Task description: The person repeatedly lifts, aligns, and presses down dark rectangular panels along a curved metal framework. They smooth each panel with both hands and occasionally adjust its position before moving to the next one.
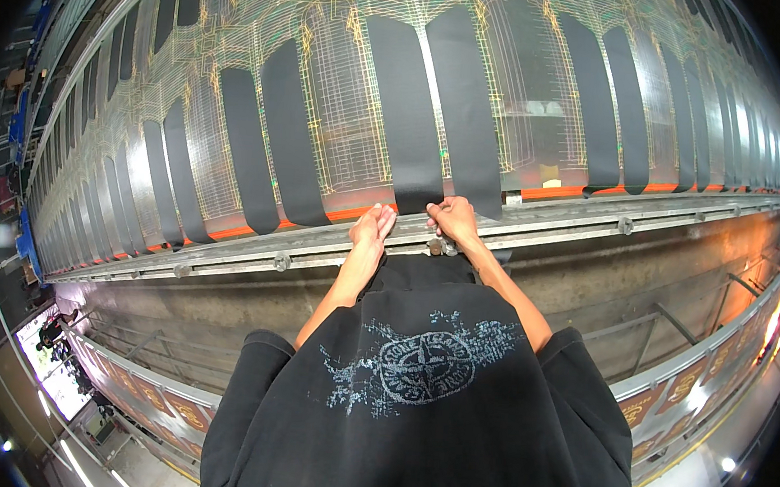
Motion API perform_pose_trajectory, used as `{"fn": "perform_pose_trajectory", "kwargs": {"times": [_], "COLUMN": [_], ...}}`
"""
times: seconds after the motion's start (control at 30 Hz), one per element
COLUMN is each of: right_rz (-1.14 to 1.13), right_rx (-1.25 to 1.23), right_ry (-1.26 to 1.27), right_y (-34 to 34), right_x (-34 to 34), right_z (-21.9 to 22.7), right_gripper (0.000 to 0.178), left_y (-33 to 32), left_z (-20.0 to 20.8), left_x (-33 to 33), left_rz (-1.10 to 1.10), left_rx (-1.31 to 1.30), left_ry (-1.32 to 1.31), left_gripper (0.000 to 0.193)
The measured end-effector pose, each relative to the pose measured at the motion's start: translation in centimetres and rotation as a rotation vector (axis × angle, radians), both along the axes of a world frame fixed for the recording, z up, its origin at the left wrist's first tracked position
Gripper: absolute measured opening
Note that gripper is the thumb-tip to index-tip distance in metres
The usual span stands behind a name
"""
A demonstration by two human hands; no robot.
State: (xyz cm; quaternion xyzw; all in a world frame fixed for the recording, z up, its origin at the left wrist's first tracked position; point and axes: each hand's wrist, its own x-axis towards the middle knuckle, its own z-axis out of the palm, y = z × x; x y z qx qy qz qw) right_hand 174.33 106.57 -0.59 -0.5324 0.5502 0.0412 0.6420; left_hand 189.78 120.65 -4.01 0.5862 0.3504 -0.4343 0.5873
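The right hand (454, 219) has its fingers curled and thumb against forefinger at the lower edge of a dark strip (408, 118); whether that edge is clamped between them I cannot tell. The left hand (372, 226), fingers straight and side by side, lies just left of that strip's end, near the orange band (347, 213). The strip runs away up the table (542, 136), a second strip (464, 113) beside it with a narrow pale gap between. More pairs follow both ways, too small at the ends to count. Two big knobs show on the rail (545, 219), one to each side of the hands. The shirt (430, 445) crowds the rail; open room lies left and right, over the walkway (223, 300), bounded by one railing (688, 373)
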Motion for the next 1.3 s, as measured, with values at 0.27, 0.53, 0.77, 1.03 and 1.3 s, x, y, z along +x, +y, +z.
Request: {"fn": "perform_pose_trajectory", "kwargs": {"times": [0.27, 0.53, 0.77, 1.03, 1.3], "right_rz": [0.005, 0.001, -0.003, -0.213, -0.037], "right_rx": [-0.023, -0.011, -0.019, 0.191, 0.033], "right_ry": [0.006, 0.038, -0.006, -0.412, -0.169], "right_y": [0.1, 0.0, -0.1, -1.2, -2.8], "right_x": [-0.2, 0.0, -0.4, -0.2, 1.2], "right_z": [-0.2, 0.4, 0.4, 3.0, 2.8], "right_gripper": [0.025, 0.024, 0.023, 0.026, 0.034], "left_y": [-1.0, -1.5, -1.2, 0.5, 1.5], "left_z": [1.0, 1.0, 1.0, -0.8, 0.9], "left_x": [-0.2, 0.1, 0.1, 0.4, 0.3], "left_rz": [-0.013, -0.057, -0.057, 0.016, -0.068], "left_rx": [0.058, 0.136, 0.095, -0.107, -0.132], "left_ry": [-0.018, -0.022, 0.002, 0.100, 0.142], "left_gripper": [0.021, 0.021, 0.016, 0.009, 0.013]}}
